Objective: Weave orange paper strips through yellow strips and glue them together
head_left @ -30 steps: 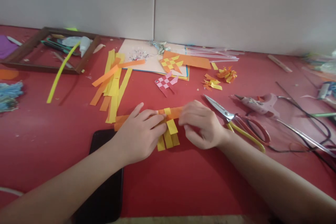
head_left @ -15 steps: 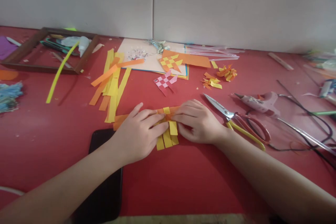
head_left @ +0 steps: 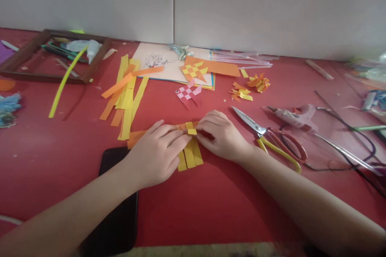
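— Hands first: what are they doing?
— Left hand (head_left: 157,154) is lying almost flat, fingers stretched out and pressing down on the weave (head_left: 190,156) of yellow and orange paper strips. Right hand (head_left: 223,134) is curling in from the other side, and its fingertips seem to be pinching the top of the weave, where a yellow strip is crossing the orange one.
— Where is the weave sitting?
— It is lying on the red table (head_left: 211,209), between the two hands and just beyond the phone (head_left: 114,200). Scissors (head_left: 271,138) are lying just right of the right hand, with a glue gun (head_left: 294,115) past them. Loose strips (head_left: 126,92) are lying farther back on the left.
— How is it going to handle?
— I'm judging it very light, thin and floppy. It is likely creasing easily and sliding apart, since nothing seems to be fixing the strips together.
— So where to take hold?
— At the crossings, I'm thinking: pinching where strips overlap, with flat fingers pinning the rest to the table. Lifting by a free yellow end would probably be pulling that strip out.
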Tool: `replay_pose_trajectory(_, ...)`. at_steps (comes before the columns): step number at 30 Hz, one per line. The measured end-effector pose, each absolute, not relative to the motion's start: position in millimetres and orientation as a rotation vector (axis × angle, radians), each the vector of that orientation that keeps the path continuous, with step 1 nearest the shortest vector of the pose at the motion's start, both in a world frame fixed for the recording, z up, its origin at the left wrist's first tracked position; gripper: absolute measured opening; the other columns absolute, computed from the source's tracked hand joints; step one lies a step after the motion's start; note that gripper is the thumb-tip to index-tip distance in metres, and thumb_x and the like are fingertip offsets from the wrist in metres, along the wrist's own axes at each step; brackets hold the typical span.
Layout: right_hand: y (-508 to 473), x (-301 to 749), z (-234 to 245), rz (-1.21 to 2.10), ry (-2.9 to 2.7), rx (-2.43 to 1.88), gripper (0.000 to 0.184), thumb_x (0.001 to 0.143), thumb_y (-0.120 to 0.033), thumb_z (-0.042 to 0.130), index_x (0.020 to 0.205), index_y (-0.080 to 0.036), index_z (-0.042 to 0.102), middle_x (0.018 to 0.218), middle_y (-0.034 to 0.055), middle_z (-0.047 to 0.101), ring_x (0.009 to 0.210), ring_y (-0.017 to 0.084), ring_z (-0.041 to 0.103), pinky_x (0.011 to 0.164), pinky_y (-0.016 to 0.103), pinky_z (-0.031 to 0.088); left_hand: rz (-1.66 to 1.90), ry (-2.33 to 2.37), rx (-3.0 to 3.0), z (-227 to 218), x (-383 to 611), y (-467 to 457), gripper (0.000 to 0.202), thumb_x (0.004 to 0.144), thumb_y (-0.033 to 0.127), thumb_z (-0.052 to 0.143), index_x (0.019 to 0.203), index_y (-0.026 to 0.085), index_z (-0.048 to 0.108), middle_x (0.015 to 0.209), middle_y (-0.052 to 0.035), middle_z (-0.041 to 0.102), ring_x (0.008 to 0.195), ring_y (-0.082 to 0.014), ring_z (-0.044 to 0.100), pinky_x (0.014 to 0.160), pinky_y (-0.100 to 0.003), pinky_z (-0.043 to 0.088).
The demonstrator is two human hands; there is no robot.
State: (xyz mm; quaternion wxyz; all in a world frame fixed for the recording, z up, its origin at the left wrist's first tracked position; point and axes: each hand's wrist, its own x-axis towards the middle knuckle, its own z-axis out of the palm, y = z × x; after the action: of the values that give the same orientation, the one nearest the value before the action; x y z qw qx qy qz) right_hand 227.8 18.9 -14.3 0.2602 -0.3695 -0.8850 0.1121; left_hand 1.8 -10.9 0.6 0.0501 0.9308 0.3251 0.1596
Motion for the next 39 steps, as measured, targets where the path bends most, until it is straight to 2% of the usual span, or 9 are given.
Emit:
replay_pose_trajectory(9,16.6,224.0,-14.6,0.343,-2.383,-1.119,0.014,0.091,-0.023,0.054,0.083,-0.017,0.064,0.082,0.0066,0.066,0.081,0.019,0.056,0.078,0.036,0.043,0.461,0.99,2.834,-1.1,1.2,-10.0,0.039,0.089,0.016,0.043,0.123,0.015,0.06,0.118,-0.0082,0.067,0.109,-0.0266,0.057,0.102,-0.053,0.039)
replay_pose_trajectory(15,15.0,222.2,-15.1,0.362,-2.35,-1.147,0.006,0.085,-0.018,0.057,0.08,-0.018,0.059,0.081,0.0051,0.064,0.08,0.019,0.053,0.077,0.034,0.04,0.454,0.999,2.899,-0.3,2.8,-9.1,0.033,0.089,0.016,0.044,0.112,0.015,0.067,0.116,-0.01,0.066,0.105,-0.0261,0.059,0.101,-0.05,0.042)
replay_pose_trajectory(21,13.9,221.0,-15.1,0.319,-2.322,-1.151,0.019,0.086,-0.018,0.056,0.069,-0.019,0.048,0.071,0.0022,0.056,0.07,0.016,0.046,0.068,0.03,0.035,0.437,1.009,2.93,0.9,3.1,-9.4,0.036,0.087,0.015,0.045,0.117,0.013,0.065,0.118,-0.011,0.064,0.105,-0.027,0.059,0.101,-0.049,0.043)
replay_pose_trajectory(23,13.4,221.2,-15.5,0.279,-2.329,-1.128,0.015,0.086,-0.017,0.057,0.072,-0.018,0.052,0.073,0.0025,0.057,0.073,0.016,0.048,0.07,0.031,0.036,0.44,1.004,2.935,0.7,2.7,-9.5,0.033,0.088,0.016,0.045,0.114,0.014,0.066,0.116,-0.0103,0.065,0.106,-0.0269,0.059,0.101,-0.049,0.042)
replay_pose_trajectory(25,12.9,221.8,-16.0,0.228,-2.352,-1.093,0.005,0.087,-0.017,0.056,0.084,-0.018,0.06,0.079,0.0038,0.062,0.078,0.018,0.051,0.073,0.032,0.038,0.444,0.999,2.94,0.2,2.3,-9.4,0.032,0.088,0.017,0.045,0.112,0.014,0.066,0.114,-0.0098,0.066,0.105,-0.0263,0.059,0.102,-0.049,0.042)
replay_pose_trajectory(28,12.5,222.6,-16.9,0.13,-2.407,-1.041,0.016,0.091,-0.018,0.053,0.099,-0.02,0.067,0.087,0.0052,0.065,0.083,0.019,0.052,0.076,0.033,0.039,0.462,0.991,2.947,-1.3,1.9,-8.6,0.031,0.089,0.017,0.045,0.111,0.014,0.066,0.113,-0.0094,0.067,0.105,-0.0264,0.06,0.101,-0.049,0.041)
replay_pose_trajectory(34,12.1,222.2,-17.3,0.025,-2.458,-1.041,0.019,0.092,-0.02,0.053,0.097,-0.019,0.071,0.092,0.0073,0.066,0.088,0.02,0.05,0.075,0.035,0.039,0.454,0.995,2.929,-2.9,1.6,-8.2,0.034,0.09,0.018,0.045,0.119,0.013,0.063,0.115,-0.0082,0.067,0.106,-0.0261,0.059,0.101,-0.05,0.041)
replay_pose_trajectory(39,10.0,220.0,-16.3,-0.029,-2.475,-1.063,0.021,0.092,-0.019,0.051,0.099,-0.018,0.07,0.096,0.008,0.066,0.092,0.022,0.05,0.076,0.035,0.037,0.448,1.001,2.94,-2.0,1.4,-8.9,0.033,0.089,0.017,0.045,0.117,0.013,0.064,0.113,-0.0087,0.067,0.104,-0.026,0.059,0.1,-0.049,0.041)
